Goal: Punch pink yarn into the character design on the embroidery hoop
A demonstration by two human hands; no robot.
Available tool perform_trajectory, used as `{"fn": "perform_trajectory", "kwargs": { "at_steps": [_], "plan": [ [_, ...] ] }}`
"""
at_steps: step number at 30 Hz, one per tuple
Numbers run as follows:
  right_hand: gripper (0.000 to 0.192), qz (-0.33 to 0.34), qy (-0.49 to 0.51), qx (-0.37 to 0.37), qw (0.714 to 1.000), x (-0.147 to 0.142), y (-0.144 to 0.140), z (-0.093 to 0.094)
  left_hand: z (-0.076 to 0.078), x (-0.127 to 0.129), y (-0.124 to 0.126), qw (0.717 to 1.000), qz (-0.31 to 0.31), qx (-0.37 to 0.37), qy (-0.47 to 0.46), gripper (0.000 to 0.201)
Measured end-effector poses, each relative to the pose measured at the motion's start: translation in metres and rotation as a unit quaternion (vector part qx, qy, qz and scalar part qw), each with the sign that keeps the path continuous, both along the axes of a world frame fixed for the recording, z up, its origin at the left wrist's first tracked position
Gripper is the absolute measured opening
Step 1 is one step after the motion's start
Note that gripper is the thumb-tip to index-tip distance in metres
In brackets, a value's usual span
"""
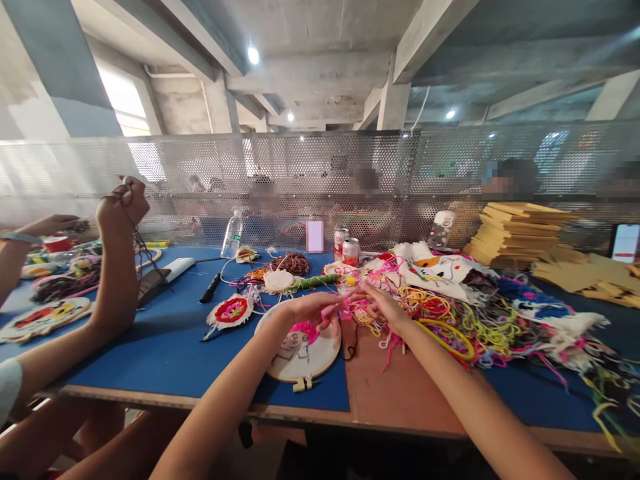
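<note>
Both forearms reach out from the bottom edge over the wooden bench and its blue mat (165, 347). Left hand (313, 308) hovers palm-down above an embroidery hoop (300, 353), its fingers narrowed onto a strand of pink yarn (333, 313); right hand (383, 308) meets it just beside, fingertips pinched on the same strand. That yarn sits right at the upper right rim of the hoop, whose cloth bears a half-stitched figure with a pink patch.

Crowding the right hand is a heap of loose yarn (480, 327) (yellow, pink, green, blue, all tangled), which spreads across the mat toward the right edge. White stitched cloth pieces (440, 270) lie behind the heap. Beyond the hands stand two red drink cans (347, 248), touching each other; their print is too small to read. A clear water bottle (233, 235) stands further left, label unreadable. A small round piece with a red and pink centre (231, 311) lies just left of the hoop, and a ball of brown yarn (293, 263) behind it.

At far left a co-worker's raised hand (123, 203) grips dark threads. A stack of yellow boards (517, 233) rests against the perforated screen (310, 167) at the back.
</note>
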State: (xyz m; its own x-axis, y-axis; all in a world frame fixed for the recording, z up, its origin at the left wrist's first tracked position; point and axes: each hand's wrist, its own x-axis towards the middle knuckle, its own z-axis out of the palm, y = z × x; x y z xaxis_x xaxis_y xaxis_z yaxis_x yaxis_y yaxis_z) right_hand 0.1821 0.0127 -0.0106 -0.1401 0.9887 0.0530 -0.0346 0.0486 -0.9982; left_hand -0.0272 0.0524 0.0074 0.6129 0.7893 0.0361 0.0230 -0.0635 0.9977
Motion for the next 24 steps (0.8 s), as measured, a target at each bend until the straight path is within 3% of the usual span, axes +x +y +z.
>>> {"fn": "perform_trajectory", "kwargs": {
  "at_steps": [4, 11, 15, 20, 24],
  "plan": [
    [0.034, -0.035, 0.120, -0.014, 0.992, 0.002, 0.003, 0.000, 0.003, 0.003, -0.004, 0.995, -0.078, 0.007, 0.067, 0.033],
    [0.031, -0.122, 0.174, 0.012, 0.977, 0.013, 0.014, -0.004, 0.015, -0.005, -0.005, 0.949, -0.237, -0.006, 0.210, 0.042],
    [0.032, -0.209, 0.198, 0.053, 0.956, 0.033, 0.020, 0.000, 0.020, -0.015, 0.003, 0.961, -0.170, 0.027, 0.216, 0.039],
    [0.034, -0.336, 0.217, 0.118, 0.909, 0.054, 0.021, 0.006, 0.020, -0.022, 0.012, 0.974, -0.065, 0.071, 0.207, 0.036],
    [0.036, -0.390, 0.218, 0.158, 0.880, 0.059, 0.022, 0.008, 0.016, -0.026, 0.019, 0.976, -0.002, 0.069, 0.208, 0.032]
  ]
}}
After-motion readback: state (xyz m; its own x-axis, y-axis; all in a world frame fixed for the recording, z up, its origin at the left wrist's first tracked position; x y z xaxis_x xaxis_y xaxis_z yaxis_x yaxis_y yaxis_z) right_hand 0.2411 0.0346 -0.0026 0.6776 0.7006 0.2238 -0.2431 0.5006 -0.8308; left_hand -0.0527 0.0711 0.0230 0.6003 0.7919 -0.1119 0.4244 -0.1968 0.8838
